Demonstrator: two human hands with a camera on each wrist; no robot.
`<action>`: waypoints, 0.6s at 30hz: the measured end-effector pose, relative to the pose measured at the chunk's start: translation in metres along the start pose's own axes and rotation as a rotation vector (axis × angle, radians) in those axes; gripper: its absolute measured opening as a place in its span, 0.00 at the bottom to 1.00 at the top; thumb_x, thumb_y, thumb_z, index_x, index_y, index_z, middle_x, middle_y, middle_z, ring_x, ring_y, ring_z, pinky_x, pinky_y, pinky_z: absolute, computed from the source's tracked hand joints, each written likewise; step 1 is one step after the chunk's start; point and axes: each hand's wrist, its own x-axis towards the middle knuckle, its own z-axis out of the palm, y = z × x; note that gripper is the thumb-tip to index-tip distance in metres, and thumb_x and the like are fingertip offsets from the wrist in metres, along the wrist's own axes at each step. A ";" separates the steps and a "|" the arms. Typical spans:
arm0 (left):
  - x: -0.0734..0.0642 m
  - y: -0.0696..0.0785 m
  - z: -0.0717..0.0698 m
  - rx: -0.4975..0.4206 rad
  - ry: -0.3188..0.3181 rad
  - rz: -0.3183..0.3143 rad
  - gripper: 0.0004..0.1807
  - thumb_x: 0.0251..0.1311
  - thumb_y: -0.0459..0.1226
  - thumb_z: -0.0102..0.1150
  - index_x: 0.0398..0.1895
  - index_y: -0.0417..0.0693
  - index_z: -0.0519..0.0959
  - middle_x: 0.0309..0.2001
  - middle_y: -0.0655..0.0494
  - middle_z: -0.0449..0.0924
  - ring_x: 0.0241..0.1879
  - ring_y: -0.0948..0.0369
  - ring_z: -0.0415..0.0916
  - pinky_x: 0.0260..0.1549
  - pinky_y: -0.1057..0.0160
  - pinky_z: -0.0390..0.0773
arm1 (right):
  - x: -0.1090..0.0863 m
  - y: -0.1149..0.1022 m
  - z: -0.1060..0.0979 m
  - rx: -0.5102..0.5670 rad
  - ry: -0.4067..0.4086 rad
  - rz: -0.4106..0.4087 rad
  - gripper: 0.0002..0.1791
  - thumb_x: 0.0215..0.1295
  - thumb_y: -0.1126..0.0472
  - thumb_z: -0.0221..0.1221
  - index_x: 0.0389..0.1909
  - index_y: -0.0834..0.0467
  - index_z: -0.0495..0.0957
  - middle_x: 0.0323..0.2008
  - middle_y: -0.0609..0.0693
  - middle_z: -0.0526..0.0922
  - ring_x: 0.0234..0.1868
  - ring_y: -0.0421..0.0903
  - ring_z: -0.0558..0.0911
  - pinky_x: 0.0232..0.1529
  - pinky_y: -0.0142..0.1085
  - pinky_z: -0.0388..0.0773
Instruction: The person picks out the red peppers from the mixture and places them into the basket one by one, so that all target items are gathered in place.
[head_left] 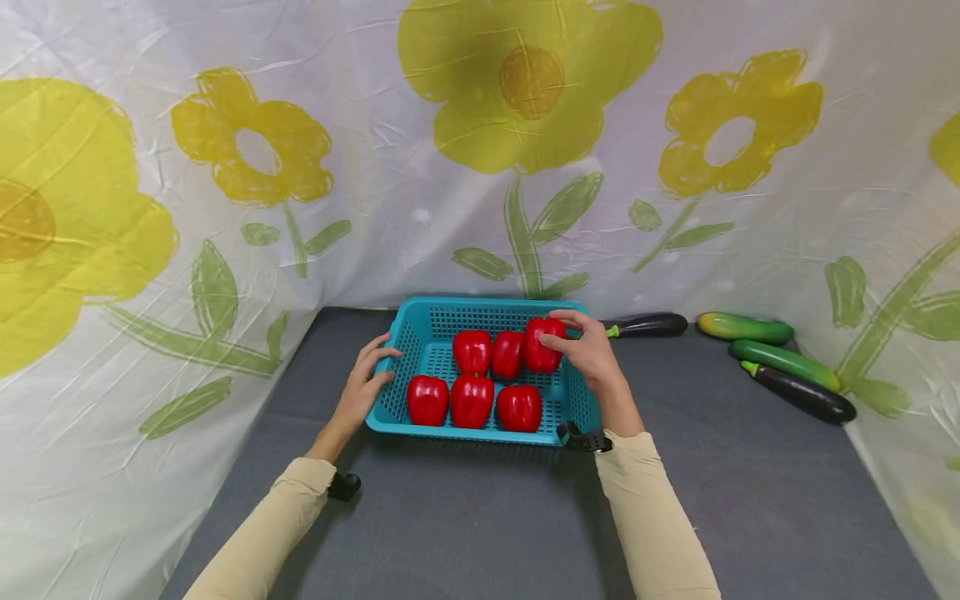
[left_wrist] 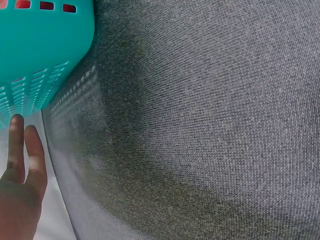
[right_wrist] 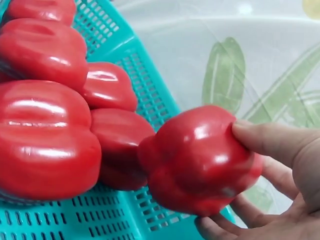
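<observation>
My right hand [head_left: 592,350] pinches a red bell pepper [right_wrist: 200,157] between thumb and fingers over the right end of a blue basket [head_left: 465,437]. In the right wrist view the pepper is tilted, with the thumb on its upper side and fingers behind and below. Several more red bell peppers [head_left: 427,400] lie inside the basket in two rough rows. At the basket's left rim is my left hand [head_left: 362,387], its fingers extended at the edge. Two fairly straight fingers [left_wrist: 34,150] show beside the perforated wall in the left wrist view; the other fingers are out of that frame.
An eggplant [head_left: 656,325] lies behind my right hand, near the curtain. Farther right are a yellow-green cucumber-shaped vegetable [head_left: 742,327], a green one [head_left: 787,364] and another eggplant [head_left: 806,395]. A flower-printed curtain [head_left: 382,225] borders the dark grey tabletop [head_left: 465,525].
</observation>
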 end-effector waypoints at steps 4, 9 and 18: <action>0.000 0.000 0.000 -0.004 -0.001 0.005 0.16 0.67 0.20 0.45 0.56 0.24 0.74 0.74 0.30 0.53 0.70 0.31 0.50 0.51 0.64 0.70 | 0.001 0.001 0.005 -0.017 0.024 0.025 0.28 0.65 0.65 0.67 0.66 0.65 0.74 0.66 0.62 0.69 0.64 0.60 0.68 0.55 0.54 0.76; -0.001 0.001 -0.001 -0.010 0.000 0.001 0.17 0.67 0.20 0.45 0.56 0.24 0.74 0.74 0.30 0.53 0.70 0.32 0.50 0.50 0.66 0.70 | 0.002 0.004 0.007 -0.024 0.058 0.027 0.28 0.64 0.64 0.68 0.65 0.64 0.75 0.66 0.62 0.70 0.63 0.60 0.69 0.53 0.55 0.77; -0.001 0.002 -0.001 -0.005 -0.002 -0.019 0.17 0.68 0.21 0.45 0.58 0.26 0.74 0.75 0.34 0.53 0.71 0.34 0.49 0.52 0.53 0.71 | 0.006 0.009 0.005 -0.034 0.078 0.027 0.27 0.66 0.65 0.67 0.66 0.65 0.74 0.67 0.62 0.70 0.64 0.61 0.69 0.54 0.55 0.76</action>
